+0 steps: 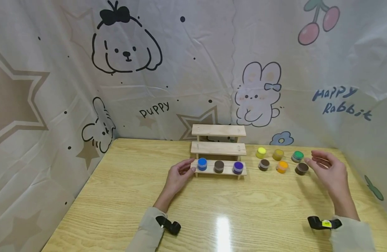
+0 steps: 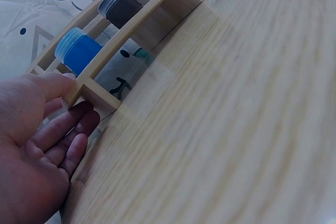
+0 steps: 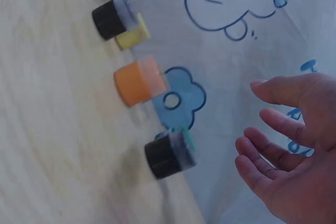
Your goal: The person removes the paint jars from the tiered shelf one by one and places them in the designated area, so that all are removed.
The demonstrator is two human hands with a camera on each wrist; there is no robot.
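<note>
A three-step wooden stand point(image 1: 218, 148) carries a blue paint pot point(image 1: 202, 164), a dark brown one point(image 1: 219, 166) and a purple one point(image 1: 238, 167) on its lowest step. My left hand point(image 1: 179, 176) pinches the left end of that step, thumb on top and fingers beneath, as the left wrist view point(image 2: 50, 129) of the hand shows. On the right, my right hand point(image 1: 330, 172) hovers beside a dark paint pot point(image 1: 301, 168), fingers loosely bent and holding nothing. In the right wrist view a gap separates the fingers from that dark pot point(image 3: 169, 156).
Right of the stand, more pots form two rows: yellow point(image 1: 260, 152), mustard point(image 1: 278, 154) and green point(image 1: 297, 156) behind, dark brown point(image 1: 264, 165) and orange point(image 1: 282, 167) in front. A printed curtain point(image 1: 193, 70) hangs behind the wooden table point(image 1: 243, 213).
</note>
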